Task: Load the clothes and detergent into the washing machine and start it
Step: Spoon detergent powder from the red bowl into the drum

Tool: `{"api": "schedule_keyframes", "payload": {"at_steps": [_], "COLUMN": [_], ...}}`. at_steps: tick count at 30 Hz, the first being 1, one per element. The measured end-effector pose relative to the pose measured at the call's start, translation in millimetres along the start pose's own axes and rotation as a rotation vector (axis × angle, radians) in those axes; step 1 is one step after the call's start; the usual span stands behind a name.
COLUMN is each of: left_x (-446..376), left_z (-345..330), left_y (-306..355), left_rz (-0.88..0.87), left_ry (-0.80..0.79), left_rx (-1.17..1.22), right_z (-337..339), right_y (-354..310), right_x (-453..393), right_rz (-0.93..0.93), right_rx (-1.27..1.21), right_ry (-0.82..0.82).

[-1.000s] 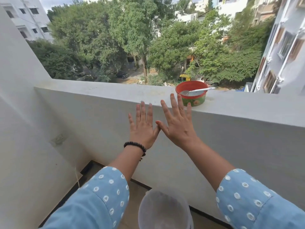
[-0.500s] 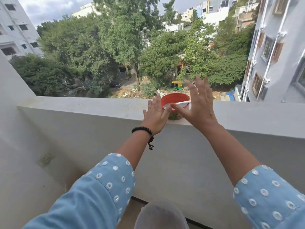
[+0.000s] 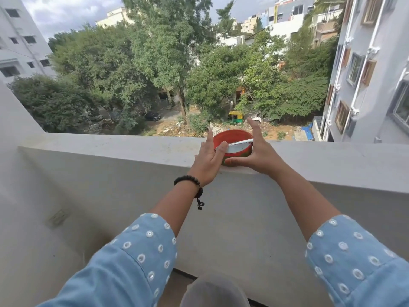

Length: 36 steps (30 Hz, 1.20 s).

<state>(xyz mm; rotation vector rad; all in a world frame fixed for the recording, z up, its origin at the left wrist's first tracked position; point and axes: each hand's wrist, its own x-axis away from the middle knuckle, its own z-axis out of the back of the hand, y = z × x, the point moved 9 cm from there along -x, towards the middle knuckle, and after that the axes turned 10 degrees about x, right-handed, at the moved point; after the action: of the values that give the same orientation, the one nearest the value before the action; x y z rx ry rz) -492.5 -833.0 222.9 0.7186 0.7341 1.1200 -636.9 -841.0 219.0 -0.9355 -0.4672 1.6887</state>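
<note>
I stand at a balcony parapet [image 3: 110, 149] with both arms stretched out in front of me, blue dotted sleeves [image 3: 137, 258] pushed up my forearms. On the flat top of the parapet sits a round red tub [image 3: 235, 138] with a green band low on its side, and a white scoop [image 3: 240, 143] lies across its open mouth. My left hand [image 3: 207, 161] reaches to the tub's left side, its fingers straight and loosely spread, the thumb lying over the near end of the scoop; whether it presses anything I cannot tell. My right hand [image 3: 259, 156] cups the tub from the right, thumb along its lower front wall and fingers reaching up past its far rim, open around it and not clamped. A black bead bracelet [image 3: 188, 181] circles my left wrist. Below, near the floor, a pale rounded container [image 3: 213, 293] shows blurred. Trees and buildings fill the view beyond.
</note>
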Motion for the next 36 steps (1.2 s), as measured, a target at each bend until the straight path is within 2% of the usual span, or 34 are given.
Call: {"api": "schedule_keyframes", "payload": {"at_steps": [12, 15, 20, 24, 29, 36], "left_x": [15, 26, 66, 113, 185, 288], "left_z": [19, 30, 57, 96, 140, 186], "left_y": [-14, -19, -33, -68, -116, -153], "left_rz": [0.018, 0.028, 0.090, 0.182, 0.324, 0.432], "left_ry": [0.055, 0.091, 0.210, 0.381, 0.591, 0.811], "left_rx": [-0.029, 0.054, 0.233, 0.312, 0.363, 0.391], "right_z": [0, -12, -51, -94, -151, -239], "right_y": [-5, -21, -54, -82, -127, -186], "right_x": [3, 10, 17, 29, 50, 95], "right_rz": [-0.025, -0.004, 0.053, 0.084, 0.179, 0.280], "right_rx": [0.018, -0.019, -0.065, -0.131, -0.198, -0.268], "right_ry": [0.116, 0.106, 0.040, -0.038, -0.160, -0.387]}}
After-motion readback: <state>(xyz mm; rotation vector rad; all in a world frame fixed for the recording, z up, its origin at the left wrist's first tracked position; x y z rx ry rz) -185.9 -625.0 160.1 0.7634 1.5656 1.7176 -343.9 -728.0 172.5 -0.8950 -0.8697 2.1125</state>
